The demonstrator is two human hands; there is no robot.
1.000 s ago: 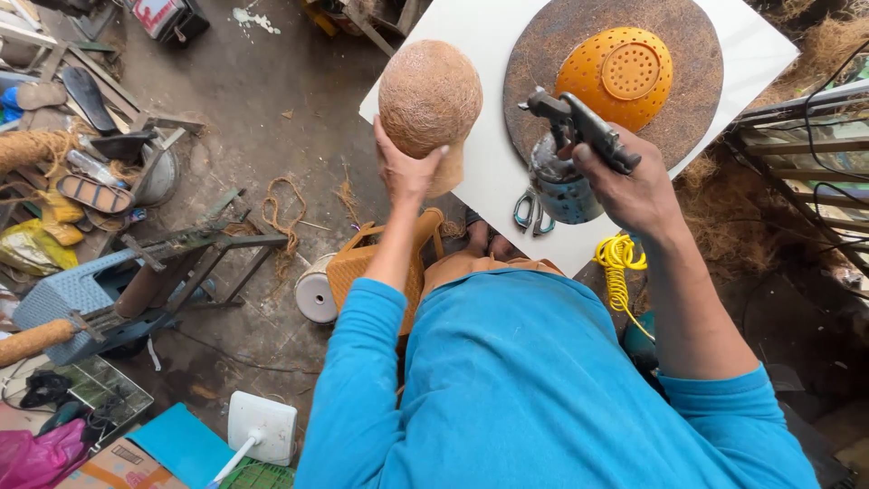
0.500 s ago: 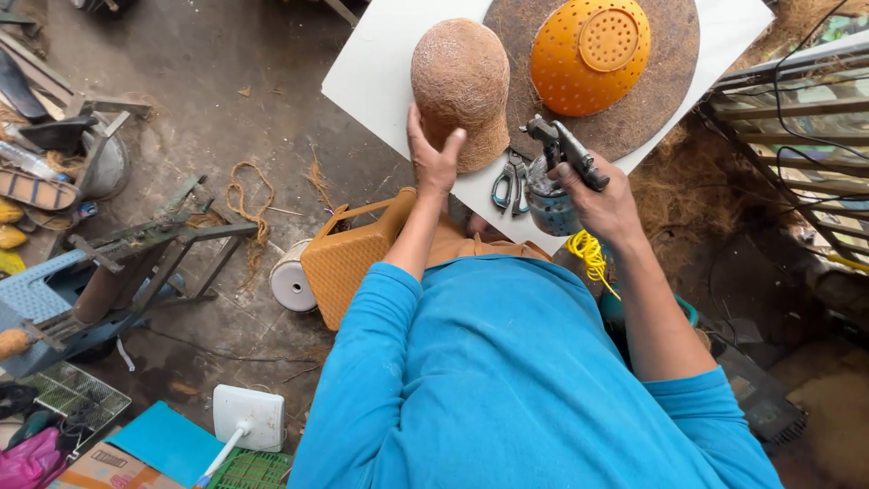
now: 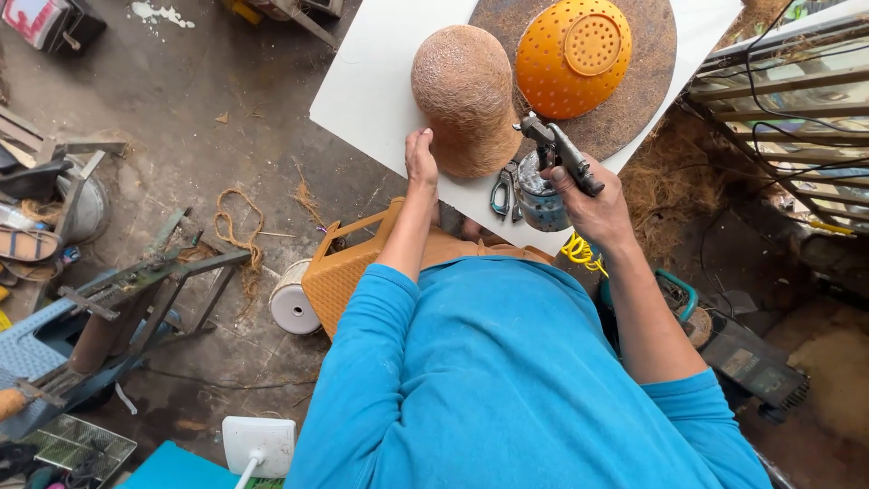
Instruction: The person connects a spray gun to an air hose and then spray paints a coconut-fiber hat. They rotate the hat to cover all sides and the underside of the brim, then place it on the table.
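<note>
A brown fibre dome (image 3: 466, 95), rough and bowl-shaped, lies upside down on a white board (image 3: 376, 86). My left hand (image 3: 420, 158) presses against its near edge. My right hand (image 3: 588, 195) grips a metal spray gun (image 3: 548, 172) with a round cup below it, its nozzle aimed at the dome's right side. An orange perforated bowl (image 3: 573, 56) rests upside down on a round brown mat (image 3: 647, 86) just behind the gun. Scissors (image 3: 502, 192) lie on the board between my hands.
An orange woven stool (image 3: 339, 272) and a white roll (image 3: 291, 299) stand under the board. A yellow coiled hose (image 3: 579, 252) hangs by my right wrist. Metal frames and tools (image 3: 118, 299) crowd the left floor; loose brown fibre (image 3: 656, 195) piles at right.
The view has shifted, so the board sits higher and more central. The dome now lies flat on the board with my left hand at its edge. The spray gun stays close to it.
</note>
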